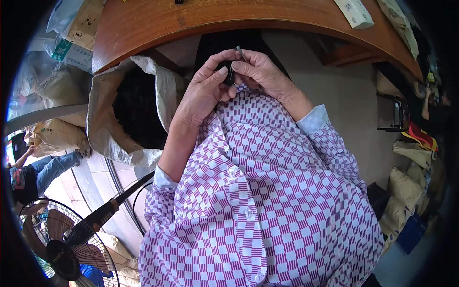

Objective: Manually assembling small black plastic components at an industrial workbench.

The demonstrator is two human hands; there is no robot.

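Above my lap, just short of the table edge, my two hands meet. Fingers and thumb of my left hand (206, 91) are closed around a small glossy black piece (230, 75); its exact kind is too small to make out. My right hand (266, 76) pinches a thin grey metal strip (240, 53), perhaps a small tool, whose end sticks up beyond the fingers. The right thumb presses near the black piece. Left of my left forearm stands an open white woven sack (163, 91) holding a heap of dark pieces (136, 110).
A brown wooden table (215, 15) curves across the front, with a white box (355, 14) on it. A black fan (63, 260) stands at lower left. Stuffed sacks (60, 134) and a person in jeans (50, 174) are farther left. More sacks (401, 196) lie right.
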